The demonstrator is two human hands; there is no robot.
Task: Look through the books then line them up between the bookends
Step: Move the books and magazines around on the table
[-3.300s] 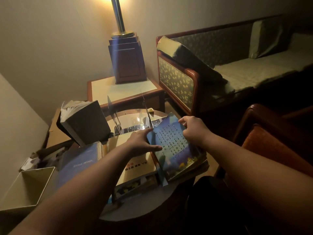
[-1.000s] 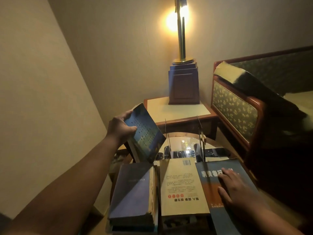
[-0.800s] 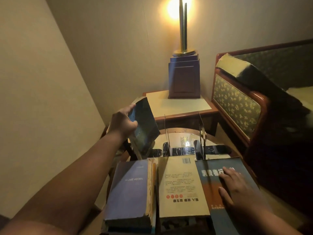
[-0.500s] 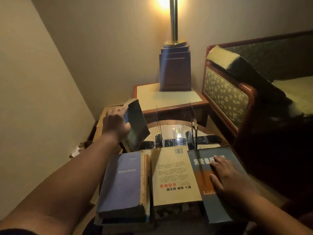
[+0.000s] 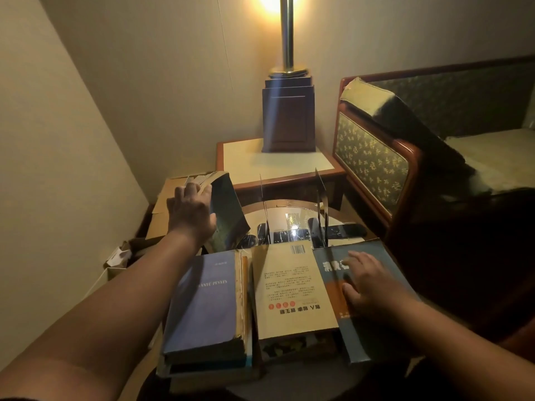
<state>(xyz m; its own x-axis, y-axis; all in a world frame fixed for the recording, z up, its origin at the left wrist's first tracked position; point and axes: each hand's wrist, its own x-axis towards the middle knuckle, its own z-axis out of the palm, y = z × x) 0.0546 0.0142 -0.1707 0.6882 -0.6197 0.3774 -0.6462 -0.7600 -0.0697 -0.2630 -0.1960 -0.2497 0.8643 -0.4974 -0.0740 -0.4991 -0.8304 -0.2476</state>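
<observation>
My left hand (image 5: 189, 215) grips a dark blue paperback (image 5: 228, 212), holding it tilted upright at the left of the two thin bookends (image 5: 292, 209), outside them. Three books lie flat in a row on the round table: a purple-blue book (image 5: 205, 299) on a stack, a tan book (image 5: 289, 287) with a barcode, and a blue and orange book (image 5: 333, 276). My right hand (image 5: 367, 285) rests flat on the blue and orange book, fingers spread. Nothing stands between the bookends.
Behind the round table (image 5: 292, 218) is a square side table (image 5: 260, 160) with a lamp base (image 5: 288, 111). A patterned sofa arm (image 5: 373, 157) stands at the right. Cardboard boxes (image 5: 165, 198) sit at the left by the wall.
My left hand lifted the dark blue paperback off the right-hand pile, carried it left and tipped it upright beside the left bookend. My right hand settled flat on the blue and orange book.
</observation>
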